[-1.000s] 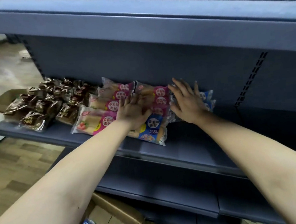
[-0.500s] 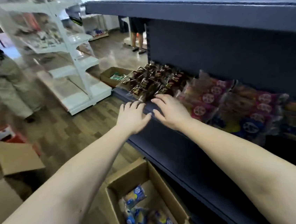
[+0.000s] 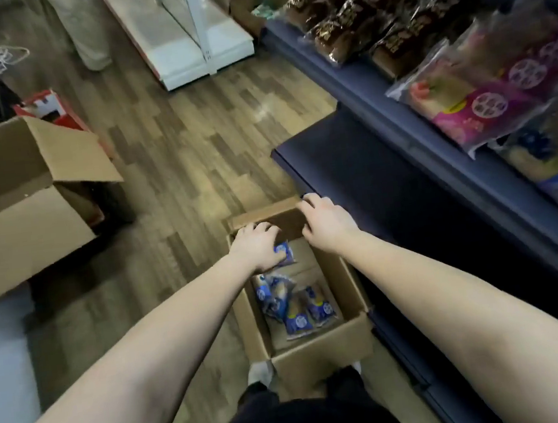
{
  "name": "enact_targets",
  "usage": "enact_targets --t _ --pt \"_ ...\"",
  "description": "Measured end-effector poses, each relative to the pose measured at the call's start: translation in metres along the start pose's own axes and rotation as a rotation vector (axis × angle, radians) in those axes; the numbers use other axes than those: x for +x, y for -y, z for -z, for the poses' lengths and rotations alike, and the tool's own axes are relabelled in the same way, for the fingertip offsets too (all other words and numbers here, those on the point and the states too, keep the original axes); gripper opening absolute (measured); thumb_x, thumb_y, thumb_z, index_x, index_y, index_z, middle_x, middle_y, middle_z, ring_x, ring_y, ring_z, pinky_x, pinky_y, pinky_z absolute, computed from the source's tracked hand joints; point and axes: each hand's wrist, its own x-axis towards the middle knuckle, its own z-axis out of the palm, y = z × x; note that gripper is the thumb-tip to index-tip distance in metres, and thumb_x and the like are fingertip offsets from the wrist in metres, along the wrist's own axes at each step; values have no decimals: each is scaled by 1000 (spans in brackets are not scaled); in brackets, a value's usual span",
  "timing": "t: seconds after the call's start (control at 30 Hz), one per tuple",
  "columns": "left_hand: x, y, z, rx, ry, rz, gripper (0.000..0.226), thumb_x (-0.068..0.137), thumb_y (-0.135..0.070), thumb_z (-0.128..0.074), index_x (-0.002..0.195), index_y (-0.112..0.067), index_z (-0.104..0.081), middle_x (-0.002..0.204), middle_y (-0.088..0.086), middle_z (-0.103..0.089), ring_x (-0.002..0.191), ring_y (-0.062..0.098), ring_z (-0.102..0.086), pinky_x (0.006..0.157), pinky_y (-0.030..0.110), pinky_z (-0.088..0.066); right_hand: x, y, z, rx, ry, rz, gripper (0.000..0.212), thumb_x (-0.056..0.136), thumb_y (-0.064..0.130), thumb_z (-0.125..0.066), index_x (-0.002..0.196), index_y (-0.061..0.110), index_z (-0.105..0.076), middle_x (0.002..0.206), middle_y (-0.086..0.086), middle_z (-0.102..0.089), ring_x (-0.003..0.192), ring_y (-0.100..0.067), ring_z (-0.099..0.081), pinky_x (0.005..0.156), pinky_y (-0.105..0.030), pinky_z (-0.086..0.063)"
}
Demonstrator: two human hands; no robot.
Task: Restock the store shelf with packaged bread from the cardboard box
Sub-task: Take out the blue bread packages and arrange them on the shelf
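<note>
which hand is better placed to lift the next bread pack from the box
Left. The left hand is on a blue pack inside the box; the right hand is up at the far flap, on no pack.

No wording is being shown clearly enough to be read. Round white emblems are being displayed on the pink bread packages [image 3: 477,111] on the shelf [image 3: 399,123] and on the blue packets [image 3: 297,318] in the cardboard box [image 3: 320,351], but their characters are being lost to blur.
</note>
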Motion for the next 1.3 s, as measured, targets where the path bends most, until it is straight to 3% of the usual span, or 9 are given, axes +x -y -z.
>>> enact_targets --t 0.17,0.43,0.63,0.83,1.1,1.3 --pt "-8 5 -75 -61 158 27 55 90 -42 -50 137 -14 -43 141 12 -43 126 35 -42 107 36 -33 -16 2 -74 38 207 -18 49 91 22 -49 138 12 -39 147 -10 -28 124 -33 -40 95 -42 -44" --pt "5 9 -161 -369 299 163 48 89 -27 -55 131 -5 -46 131 19 -48 124 36 -45 105 36 -35 -13 -12 -171 167 339 -111 47 91 22 -52 136 12 -41 144 -11 -29 123 -34 -40 98 -43 -43" --pt "38 17 -220 -491 281 292 52 92 -21 -53 140 -6 -39 140 15 -39 129 29 -41 107 28 -28 -10 -32 -258 225 443 -194 50 91 21 -56 137 14 -40 148 -9 -23 128 -32 -36 102 -41 -41" --pt "91 25 -270 -573 271 387 53 91 -25 -53 141 -11 -38 146 16 -33 134 35 -34 109 36 -29 12 -48 -327 220 505 -252 59 91 20 -58 144 14 -31 152 -10 -17 131 -34 -33 104 -41 -37" --pt "147 27 -326 -755 199 735 77 91 -30 -54 150 -14 -8 159 10 -2 143 38 -8 116 44 -15 45 -64 -389 267 504 -312 67 88 20 -62 146 17 -28 152 -12 -15 133 -35 -31 108 -41 -33" --pt "186 38 -368 -906 100 967 83 90 -34 -58 150 -10 -7 157 10 -11 141 37 -19 116 41 -20 60 -75 -429 303 617 -431 80 88 21 -64 150 19 -14 151 -14 -13 130 -38 -33 106 -42 -35"
